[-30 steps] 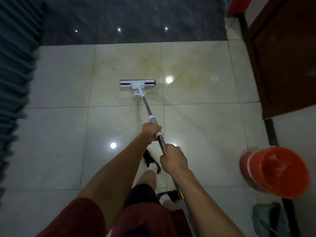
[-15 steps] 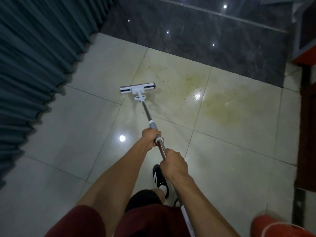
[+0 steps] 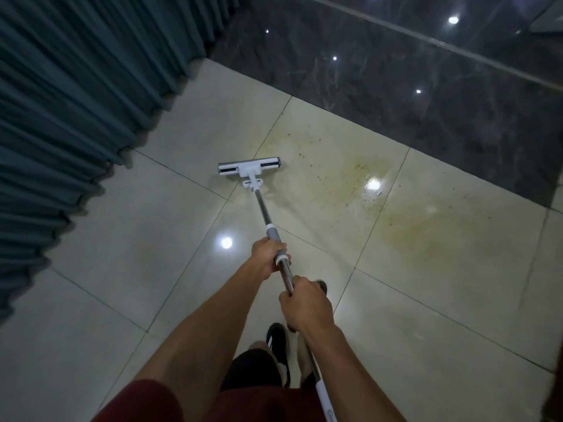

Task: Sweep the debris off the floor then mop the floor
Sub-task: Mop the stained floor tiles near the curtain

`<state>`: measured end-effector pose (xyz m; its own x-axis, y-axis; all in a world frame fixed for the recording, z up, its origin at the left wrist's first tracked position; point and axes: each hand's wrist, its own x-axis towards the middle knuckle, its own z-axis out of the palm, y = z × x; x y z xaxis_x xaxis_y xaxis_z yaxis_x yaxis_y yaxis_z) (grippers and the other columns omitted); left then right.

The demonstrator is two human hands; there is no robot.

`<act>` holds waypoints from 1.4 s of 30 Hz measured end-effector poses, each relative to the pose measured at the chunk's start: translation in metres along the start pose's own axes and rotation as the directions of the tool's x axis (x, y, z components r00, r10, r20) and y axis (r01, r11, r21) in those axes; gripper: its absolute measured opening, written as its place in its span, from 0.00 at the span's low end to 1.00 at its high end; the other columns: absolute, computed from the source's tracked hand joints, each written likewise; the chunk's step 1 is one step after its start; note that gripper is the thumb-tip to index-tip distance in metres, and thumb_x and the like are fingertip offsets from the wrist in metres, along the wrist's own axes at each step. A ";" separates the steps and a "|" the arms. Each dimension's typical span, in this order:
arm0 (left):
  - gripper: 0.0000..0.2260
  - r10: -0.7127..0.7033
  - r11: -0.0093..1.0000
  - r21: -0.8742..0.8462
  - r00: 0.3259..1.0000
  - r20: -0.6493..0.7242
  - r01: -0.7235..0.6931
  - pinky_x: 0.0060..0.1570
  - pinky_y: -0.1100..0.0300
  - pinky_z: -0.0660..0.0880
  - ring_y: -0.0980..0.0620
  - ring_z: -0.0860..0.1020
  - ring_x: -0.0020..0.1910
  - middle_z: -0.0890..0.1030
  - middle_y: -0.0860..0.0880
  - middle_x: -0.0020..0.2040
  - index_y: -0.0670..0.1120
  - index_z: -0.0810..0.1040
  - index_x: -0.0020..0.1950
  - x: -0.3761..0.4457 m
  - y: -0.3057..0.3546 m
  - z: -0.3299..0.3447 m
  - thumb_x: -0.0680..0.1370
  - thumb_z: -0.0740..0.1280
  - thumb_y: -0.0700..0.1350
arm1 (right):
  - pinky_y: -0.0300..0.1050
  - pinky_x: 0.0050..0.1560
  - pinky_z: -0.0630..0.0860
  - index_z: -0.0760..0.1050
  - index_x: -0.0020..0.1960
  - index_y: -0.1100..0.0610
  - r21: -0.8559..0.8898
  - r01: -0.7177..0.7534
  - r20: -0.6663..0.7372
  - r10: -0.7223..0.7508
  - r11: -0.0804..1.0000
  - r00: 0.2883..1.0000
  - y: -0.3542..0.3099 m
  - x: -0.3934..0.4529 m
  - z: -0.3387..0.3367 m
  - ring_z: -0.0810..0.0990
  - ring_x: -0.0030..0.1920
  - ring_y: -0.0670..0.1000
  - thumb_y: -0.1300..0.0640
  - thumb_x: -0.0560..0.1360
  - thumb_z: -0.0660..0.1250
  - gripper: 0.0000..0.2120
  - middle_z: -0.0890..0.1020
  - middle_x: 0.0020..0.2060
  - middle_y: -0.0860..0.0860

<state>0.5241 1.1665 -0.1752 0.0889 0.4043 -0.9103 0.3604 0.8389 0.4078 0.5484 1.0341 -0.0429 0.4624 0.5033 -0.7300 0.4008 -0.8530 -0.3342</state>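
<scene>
A flat mop with a white and grey head (image 3: 249, 168) rests on the cream tiled floor (image 3: 128, 257), its metal pole (image 3: 264, 212) running back towards me. My left hand (image 3: 268, 254) grips the pole at its grey collar. My right hand (image 3: 304, 304) grips the pole lower down, closer to my body. A yellowish stain with small brown specks (image 3: 359, 190) spreads over the tiles to the right of the mop head.
A teal pleated curtain (image 3: 76, 102) hangs along the left side. Dark glossy marble flooring (image 3: 411, 77) borders the cream tiles at the back and right. My black shoe (image 3: 277, 339) stands on the tile below my hands.
The view has swung left, so the orange bucket and the wooden door have left the frame and the curtain fills the left. Both hands keep their grip on the pole.
</scene>
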 end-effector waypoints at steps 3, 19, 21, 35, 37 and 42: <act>0.07 0.007 1.000 -0.012 1.000 0.015 -0.006 0.30 0.53 0.80 0.44 0.79 0.30 0.78 0.39 0.41 0.36 0.76 0.53 0.011 0.026 0.020 0.76 0.69 0.30 | 0.43 0.38 0.71 0.75 0.56 0.55 0.015 0.003 -0.019 -0.002 1.000 1.000 -0.003 0.028 -0.025 0.76 0.39 0.53 0.53 0.80 0.61 0.09 0.78 0.44 0.51; 0.05 -0.014 0.997 -0.079 0.996 0.084 0.020 0.35 0.51 0.79 0.43 0.78 0.31 0.78 0.39 0.40 0.37 0.76 0.48 0.109 0.171 0.047 0.75 0.68 0.30 | 0.29 0.21 0.65 0.74 0.63 0.49 0.400 -0.067 0.020 0.064 0.914 0.998 -0.089 0.167 -0.088 0.74 0.33 0.42 0.54 0.81 0.60 0.11 0.76 0.41 0.45; 0.06 -0.016 0.997 -0.077 0.994 0.104 0.024 0.33 0.51 0.79 0.43 0.77 0.30 0.77 0.40 0.40 0.38 0.75 0.46 0.126 0.201 0.041 0.74 0.69 0.29 | 0.28 0.25 0.64 0.75 0.63 0.50 0.432 -0.080 0.016 0.081 0.898 0.997 -0.115 0.187 -0.095 0.74 0.33 0.41 0.55 0.81 0.61 0.12 0.77 0.41 0.46; 0.04 0.056 0.995 0.071 0.982 0.179 -0.070 0.32 0.48 0.82 0.40 0.79 0.31 0.78 0.37 0.41 0.36 0.75 0.49 0.265 0.428 0.034 0.77 0.69 0.31 | 0.57 0.45 0.83 0.74 0.59 0.53 0.462 -0.128 0.005 0.142 0.878 0.990 -0.276 0.382 -0.157 0.77 0.38 0.54 0.54 0.80 0.61 0.09 0.78 0.42 0.53; 0.06 0.053 0.994 0.090 0.982 0.181 -0.070 0.37 0.44 0.83 0.40 0.79 0.30 0.78 0.37 0.42 0.36 0.75 0.52 0.285 0.454 0.040 0.78 0.70 0.33 | 0.57 0.42 0.83 0.73 0.57 0.52 0.444 -0.123 -0.001 0.137 0.888 0.991 -0.288 0.410 -0.166 0.78 0.36 0.54 0.53 0.80 0.60 0.08 0.79 0.42 0.54; 0.07 0.085 0.985 0.133 0.980 0.181 -0.110 0.39 0.44 0.83 0.42 0.80 0.31 0.79 0.38 0.41 0.35 0.75 0.54 0.325 0.513 0.048 0.78 0.69 0.34 | 0.48 0.26 0.79 0.72 0.56 0.53 0.438 -0.102 -0.002 0.115 0.893 0.993 -0.322 0.464 -0.189 0.79 0.33 0.57 0.54 0.81 0.59 0.07 0.79 0.43 0.56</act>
<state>0.7824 1.7106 -0.2655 0.2856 0.4019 -0.8700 0.4684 0.7335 0.4926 0.7831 1.5688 -0.1613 0.5072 0.4022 -0.7622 -0.0359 -0.8738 -0.4849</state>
